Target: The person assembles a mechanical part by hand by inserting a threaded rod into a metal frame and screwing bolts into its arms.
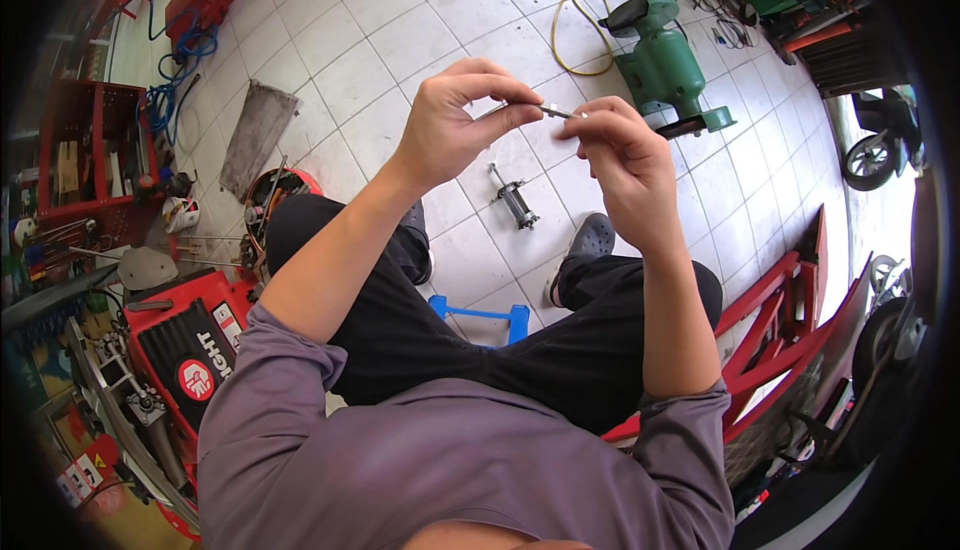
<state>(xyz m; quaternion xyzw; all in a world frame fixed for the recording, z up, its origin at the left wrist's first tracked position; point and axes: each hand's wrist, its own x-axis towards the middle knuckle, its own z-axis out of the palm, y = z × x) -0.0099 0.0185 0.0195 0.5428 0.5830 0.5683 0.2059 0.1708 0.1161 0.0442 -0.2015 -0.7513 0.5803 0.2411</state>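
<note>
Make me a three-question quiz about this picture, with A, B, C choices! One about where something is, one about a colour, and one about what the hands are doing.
1. Where does the small metal part lie on the floor?
A. on the white tiles between the person's feet
B. on top of the green machine
C. inside the red tool chest

2. What colour is the bench grinder on the floor?
A. yellow
B. green
C. purple

3. What are the two hands doing?
A. resting flat on the knees
B. both pinching one thin metal rod between them
C. hanging empty at the sides

Answers:
1. A: the small metal part lies on the tiles between the shoes.
2. B: the bench grinder has a green body.
3. B: the left hand and the right hand each grip an end of the thin metal rod.
</note>
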